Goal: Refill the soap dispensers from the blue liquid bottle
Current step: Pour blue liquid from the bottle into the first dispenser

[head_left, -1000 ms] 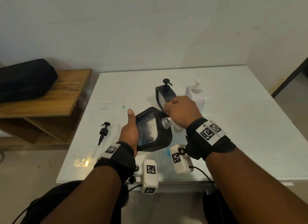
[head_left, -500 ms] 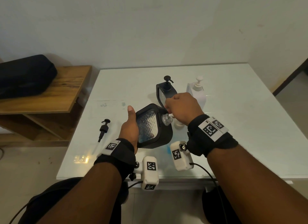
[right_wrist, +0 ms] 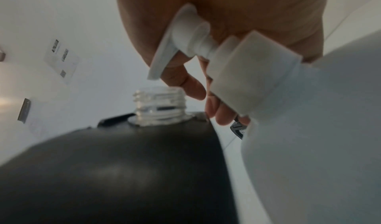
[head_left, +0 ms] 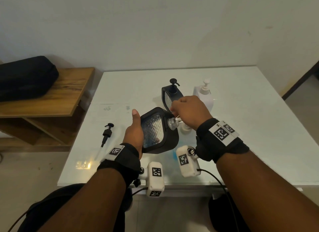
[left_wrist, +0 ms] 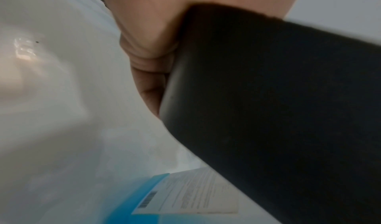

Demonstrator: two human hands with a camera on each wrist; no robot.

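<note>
My left hand (head_left: 133, 133) grips a black soap dispenser (head_left: 159, 130) by its side and holds it tilted over the table. Its pump is off and its clear threaded neck (head_left: 172, 124) is open. My right hand (head_left: 189, 111) is curled over the white pump head (right_wrist: 185, 36) of the blue liquid bottle (head_left: 183, 143). The bottle stands under my right wrist, mostly hidden. The pump's nozzle (head_left: 178, 119) points at the open neck (right_wrist: 158, 106). The left wrist view shows my left hand (left_wrist: 148, 48) against the black dispenser (left_wrist: 268, 97), with the blue bottle's label (left_wrist: 185, 195) below.
A second black dispenser (head_left: 170, 95) with its pump on and a white dispenser (head_left: 204, 93) stand behind my hands. A loose black pump (head_left: 106, 134) lies on the white table (head_left: 250, 145) to the left. A wooden shelf (head_left: 51, 97) with a black bag (head_left: 25, 78) stands further left.
Both hands keep their holds and have barely shifted. The white nozzle now shows more plainly beside the dispenser's open neck.
</note>
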